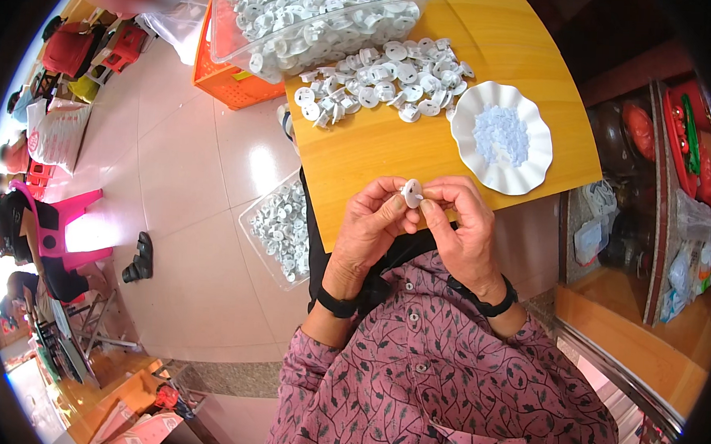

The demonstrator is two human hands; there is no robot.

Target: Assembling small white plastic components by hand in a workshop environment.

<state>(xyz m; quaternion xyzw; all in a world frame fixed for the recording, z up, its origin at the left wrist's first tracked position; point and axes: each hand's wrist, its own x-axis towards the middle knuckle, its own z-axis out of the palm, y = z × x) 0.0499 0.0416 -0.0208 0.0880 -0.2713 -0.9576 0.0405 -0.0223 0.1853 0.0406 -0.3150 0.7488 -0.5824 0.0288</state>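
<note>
Between my two hands, just past the near edge of the yellow wooden table [334,165], is a small white round plastic part [412,194] with a slot in its face. My left hand [375,223] pinches it from the left with thumb and fingers. From the other side my right hand [464,224] grips it, thumb and forefinger at its edge. Anything smaller between the fingertips is hidden. Many similar white parts [403,84] lie heaped farther back on the table. To the right, a white scalloped dish [509,180] holds tiny pale bluish pieces [501,135].
A clear plastic bin [300,54] full of white parts stands at the back, by an orange crate [234,89]. On the tiled floor at left sit another clear bin [251,226], a black sandal [140,260] and a pink chair [53,230]. Shelves [654,197] flank the right.
</note>
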